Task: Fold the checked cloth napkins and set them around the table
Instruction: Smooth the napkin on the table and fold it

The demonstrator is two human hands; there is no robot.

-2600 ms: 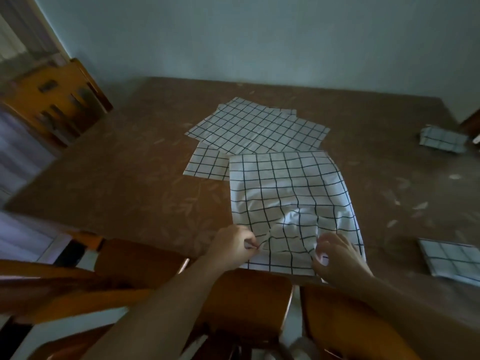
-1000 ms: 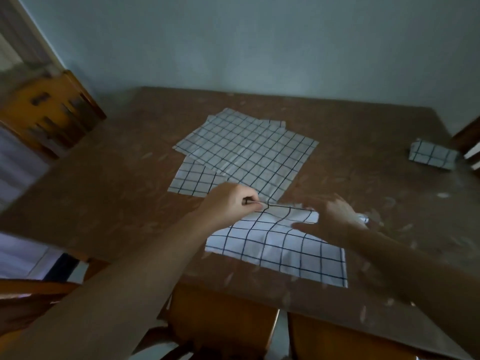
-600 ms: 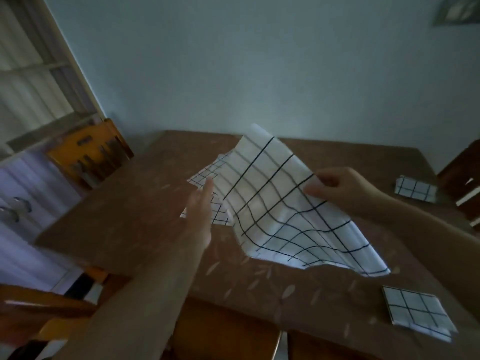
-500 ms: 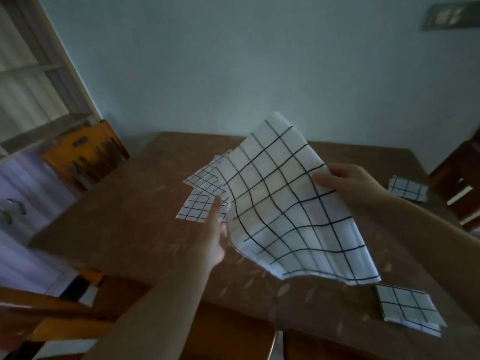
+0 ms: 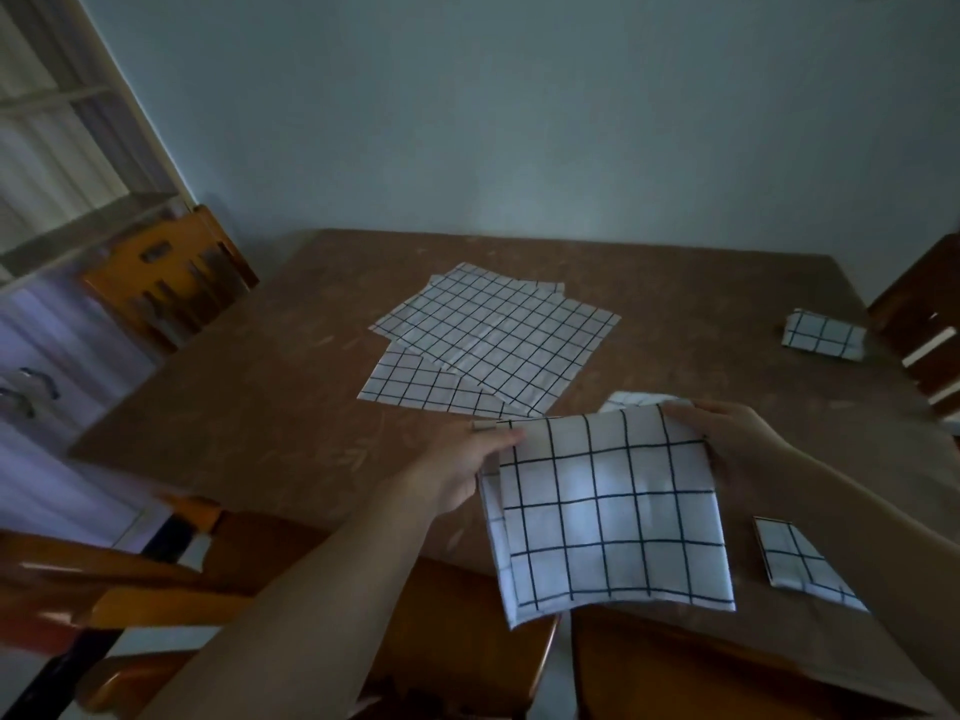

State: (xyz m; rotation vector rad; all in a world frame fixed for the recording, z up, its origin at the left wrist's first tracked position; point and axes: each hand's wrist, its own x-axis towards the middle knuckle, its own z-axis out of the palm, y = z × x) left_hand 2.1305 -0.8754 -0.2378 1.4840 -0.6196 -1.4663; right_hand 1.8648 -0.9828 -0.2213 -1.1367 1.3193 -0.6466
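Observation:
I hold a white napkin with black checks [image 5: 608, 506] above the near edge of the brown table [image 5: 260, 423]; it is folded to about a quarter and hangs down. My left hand [image 5: 462, 470] pinches its upper left corner and my right hand [image 5: 732, 449] grips its upper right corner. A loose pile of unfolded checked napkins [image 5: 493, 340] lies flat at the table's middle. One small folded napkin [image 5: 795, 563] lies at the near right under my right forearm, and another folded napkin [image 5: 823, 335] sits at the far right edge.
Wooden chairs stand around the table: one chair [image 5: 171, 283] at the far left, a dark chair [image 5: 924, 324] at the right edge, and two chair backs [image 5: 467, 631] pushed in right below my arms. A cabinet with handles [image 5: 31, 392] stands at the left.
The napkin lay flat and was folded in half on the table. My right hand then lifted it into the air. Now it is folded smaller, with both hands holding its top corners.

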